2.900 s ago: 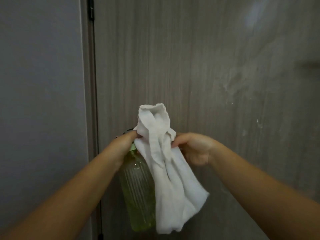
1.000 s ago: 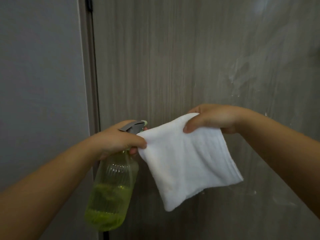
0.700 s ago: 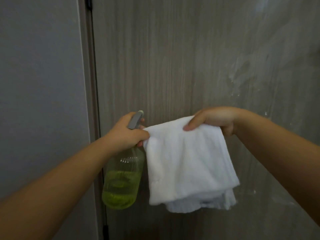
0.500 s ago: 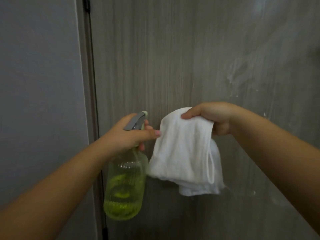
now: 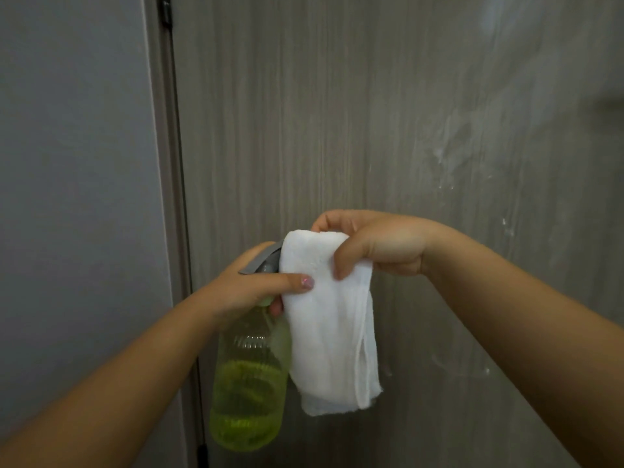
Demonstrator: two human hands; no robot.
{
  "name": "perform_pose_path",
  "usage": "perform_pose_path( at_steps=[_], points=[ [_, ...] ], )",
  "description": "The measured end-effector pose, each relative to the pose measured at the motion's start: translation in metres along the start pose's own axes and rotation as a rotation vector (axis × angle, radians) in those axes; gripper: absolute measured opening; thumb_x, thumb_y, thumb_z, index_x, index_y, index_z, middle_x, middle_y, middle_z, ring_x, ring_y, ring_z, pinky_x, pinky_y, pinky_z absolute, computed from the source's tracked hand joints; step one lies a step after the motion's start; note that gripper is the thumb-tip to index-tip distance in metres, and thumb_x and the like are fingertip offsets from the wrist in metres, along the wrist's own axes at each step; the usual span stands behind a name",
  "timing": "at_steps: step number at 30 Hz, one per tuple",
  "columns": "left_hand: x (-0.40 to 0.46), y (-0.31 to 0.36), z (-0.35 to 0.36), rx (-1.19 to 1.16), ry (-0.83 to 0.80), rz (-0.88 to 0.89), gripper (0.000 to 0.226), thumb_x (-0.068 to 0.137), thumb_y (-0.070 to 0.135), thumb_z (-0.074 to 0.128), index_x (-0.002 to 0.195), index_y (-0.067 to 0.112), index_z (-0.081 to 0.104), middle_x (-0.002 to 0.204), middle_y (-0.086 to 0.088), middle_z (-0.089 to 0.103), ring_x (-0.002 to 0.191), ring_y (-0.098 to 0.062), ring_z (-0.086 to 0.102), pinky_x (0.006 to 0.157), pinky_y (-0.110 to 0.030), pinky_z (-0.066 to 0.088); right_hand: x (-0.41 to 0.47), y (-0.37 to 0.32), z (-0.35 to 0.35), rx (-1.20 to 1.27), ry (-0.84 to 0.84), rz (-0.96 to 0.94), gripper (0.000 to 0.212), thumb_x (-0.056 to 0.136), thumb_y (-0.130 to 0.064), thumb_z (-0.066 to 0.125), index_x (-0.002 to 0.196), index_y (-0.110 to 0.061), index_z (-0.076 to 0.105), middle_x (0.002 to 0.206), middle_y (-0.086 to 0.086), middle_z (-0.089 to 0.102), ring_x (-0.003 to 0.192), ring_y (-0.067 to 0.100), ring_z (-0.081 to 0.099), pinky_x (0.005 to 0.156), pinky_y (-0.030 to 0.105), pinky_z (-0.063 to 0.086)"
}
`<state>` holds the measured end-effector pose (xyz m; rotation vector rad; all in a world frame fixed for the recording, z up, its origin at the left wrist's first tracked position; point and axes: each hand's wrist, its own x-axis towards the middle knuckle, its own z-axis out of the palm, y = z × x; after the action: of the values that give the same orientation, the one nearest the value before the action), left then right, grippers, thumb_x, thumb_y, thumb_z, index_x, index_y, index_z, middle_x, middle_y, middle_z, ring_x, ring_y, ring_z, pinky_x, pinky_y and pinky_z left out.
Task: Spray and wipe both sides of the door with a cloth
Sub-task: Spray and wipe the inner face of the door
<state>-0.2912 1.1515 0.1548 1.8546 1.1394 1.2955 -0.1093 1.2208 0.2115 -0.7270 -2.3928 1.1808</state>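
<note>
Since half a second ago, the cloth (image 5: 332, 319) has been gathered from a loose drape into a narrower folded pad, and the left thumb has come across to pinch its near edge. Both hands now meet at the same point in front of the door (image 5: 388, 113).

Right hand (image 5: 374, 246): fingers curled over the top fold of the cloth, thumb pressing the front face; the rest of the cloth hangs below this hand in layered folds. Judged purpose: to square the cloth into a compact wiping pad.

Left hand (image 5: 250, 285): wrapped round the neck of the spray bottle (image 5: 250, 383), just under the grey trigger head, with the thumb stretched right onto the cloth edge. This hand therefore does two jobs, carrying the bottle and steadying the fold. The bottle hangs below the left hand, tilted slightly, touching the cloth on its right side, with yellow-green liquid filling roughly its lower part.

The door stands directly beyond both hands. Pale streaks and droplets (image 5: 449, 153) show above and to the right of the right hand, which suggests this face has been sprayed and wiping is under way or pending. The hinge edge and frame (image 5: 169, 163) run up just left of the left hand, with a grey wall (image 5: 74, 163) further left.

Markings: none legible on bottle, cloth or door; the bottle carries no visible label
</note>
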Motion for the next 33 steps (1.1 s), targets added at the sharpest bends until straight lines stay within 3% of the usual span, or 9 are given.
perform_pose_path(
  at_steps=[3,7,11,14,19,22,24,29,33],
  points=[
    [-0.005,0.000,-0.002,-0.123,0.050,-0.049,0.009,0.063,0.017,0.073,0.071,0.017,0.068,0.049,-0.002,0.054,0.039,-0.012,0.045,0.043,-0.021,0.042,0.006,0.000,0.002,0.020,0.206,-0.117,0.045,0.052,-0.002,0.071,0.090,-0.021,0.055,0.093,0.009,0.059,0.084,0.025,0.058,0.066,0.033,0.048],
    [-0.009,0.002,-0.014,-0.230,0.050,-0.088,0.011,0.054,0.025,0.074,0.057,0.017,0.067,0.042,-0.004,0.045,0.035,-0.010,0.042,0.043,-0.019,0.041,0.007,0.005,0.009,0.106,0.328,-0.155,0.061,0.070,-0.013,0.080,0.124,-0.027,0.053,0.118,0.007,0.061,0.103,0.022,0.063,0.093,0.037,0.052],
    [-0.009,0.003,-0.019,-0.281,0.036,-0.168,0.028,0.048,0.032,0.074,0.054,0.009,0.058,0.039,-0.003,0.043,0.036,-0.011,0.044,0.044,-0.021,0.043,0.010,0.027,0.031,0.500,0.040,0.039,0.072,0.069,-0.046,0.073,0.130,-0.012,0.055,0.123,0.014,0.064,0.116,0.031,0.059,0.105,0.048,0.042],
    [-0.009,0.001,-0.015,-0.275,0.039,-0.203,0.023,0.049,0.034,0.076,0.051,0.014,0.064,0.042,-0.004,0.046,0.039,-0.012,0.045,0.048,-0.022,0.045,0.012,0.035,0.043,0.778,-0.050,0.031,0.064,0.073,-0.042,0.070,0.126,-0.010,0.056,0.117,0.018,0.065,0.109,0.034,0.062,0.098,0.047,0.048],
    [0.002,-0.006,-0.006,-0.158,0.124,-0.164,0.027,0.069,0.025,0.076,0.083,0.005,0.066,0.061,-0.009,0.060,0.058,-0.023,0.056,0.056,-0.028,0.051,0.001,0.035,0.042,0.817,-0.105,0.021,0.050,0.090,-0.036,0.053,0.128,-0.005,0.054,0.110,0.020,0.065,0.101,0.031,0.063,0.096,0.043,0.048],
    [0.011,-0.009,0.003,-0.051,0.208,-0.118,0.047,0.064,0.031,0.074,0.107,0.015,0.068,0.100,-0.008,0.073,0.094,-0.026,0.069,0.089,-0.048,0.054,-0.005,0.038,0.039,0.665,0.104,0.017,0.040,0.081,-0.017,0.067,0.120,-0.009,0.060,0.112,0.017,0.068,0.103,0.030,0.066,0.093,0.044,0.052],
    [0.015,-0.005,0.012,0.039,0.195,-0.116,0.050,0.064,0.033,0.068,0.111,0.017,0.064,0.111,-0.010,0.068,0.105,-0.025,0.064,0.096,-0.049,0.049,-0.009,0.044,0.035,0.571,0.280,-0.013,0.036,0.083,-0.007,0.065,0.118,-0.011,0.062,0.112,0.015,0.069,0.103,0.030,0.066,0.091,0.043,0.053],
    [0.034,0.000,0.032,0.073,0.135,-0.158,0.039,0.065,0.017,0.066,0.102,0.028,0.061,0.101,0.000,0.066,0.094,-0.017,0.062,0.076,-0.031,0.048,-0.036,0.062,0.016,0.402,0.671,-0.109,0.022,0.086,-0.007,0.062,0.104,-0.018,0.066,0.099,0.006,0.072,0.093,0.019,0.069,0.077,0.031,0.056],
    [0.058,0.005,0.057,0.010,0.117,-0.156,0.036,0.064,0.007,0.065,0.096,0.022,0.062,0.095,-0.001,0.073,0.093,-0.011,0.067,0.077,-0.030,0.049,-0.068,0.082,-0.019,0.216,1.046,-0.102,0.014,0.086,-0.015,0.061,0.098,-0.018,0.068,0.095,0.003,0.071,0.089,0.013,0.068,0.078,0.031,0.055]
  ],
)
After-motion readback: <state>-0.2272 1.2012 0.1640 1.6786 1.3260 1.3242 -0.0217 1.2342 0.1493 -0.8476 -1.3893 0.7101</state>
